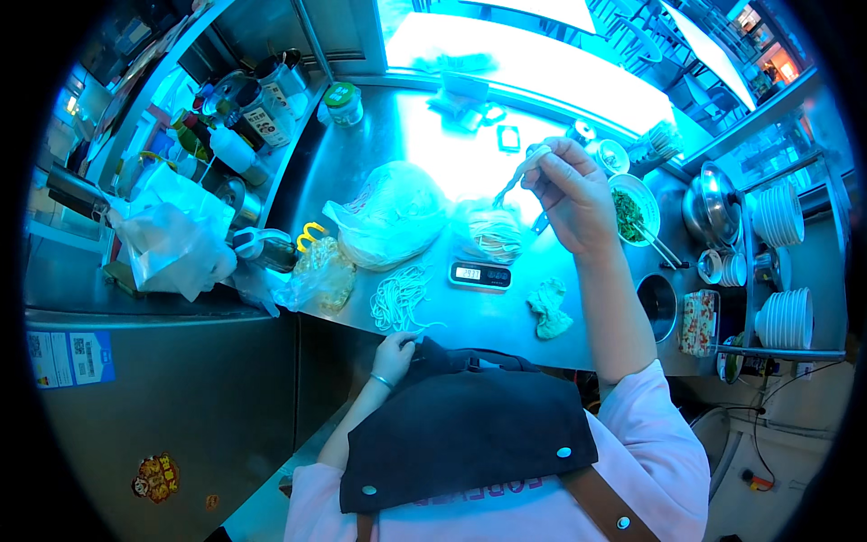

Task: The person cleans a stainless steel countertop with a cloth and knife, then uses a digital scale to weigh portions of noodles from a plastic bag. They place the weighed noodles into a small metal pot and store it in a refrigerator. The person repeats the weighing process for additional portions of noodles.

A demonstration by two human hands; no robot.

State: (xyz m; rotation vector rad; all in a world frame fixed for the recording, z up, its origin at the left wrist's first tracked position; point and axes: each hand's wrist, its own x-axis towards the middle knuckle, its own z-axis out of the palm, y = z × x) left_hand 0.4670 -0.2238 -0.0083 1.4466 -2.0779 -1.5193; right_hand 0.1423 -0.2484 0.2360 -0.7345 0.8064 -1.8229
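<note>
My right hand (567,183) is raised over the counter, its fingers pinching a small bunch of noodles (518,175) that hangs down to the left. Below it, a pile of noodles (496,236) rests on a digital kitchen scale (481,275) with a lit display. Low at the counter's front edge, my left hand (396,353) has thumb and fingers close together by the end of a noodle strand; whether it grips anything is unclear. Loose noodles (398,297) lie just beyond it. A crumpled pale cloth (550,309) is right of the scale.
A large plastic bag (389,215) and a smaller filled bag (325,274) stand at left. On the right are a bowl of chopped greens (633,210) with chopsticks, a round metal container (656,308), a lidded steel pot (711,203) and stacked white bowls (784,320).
</note>
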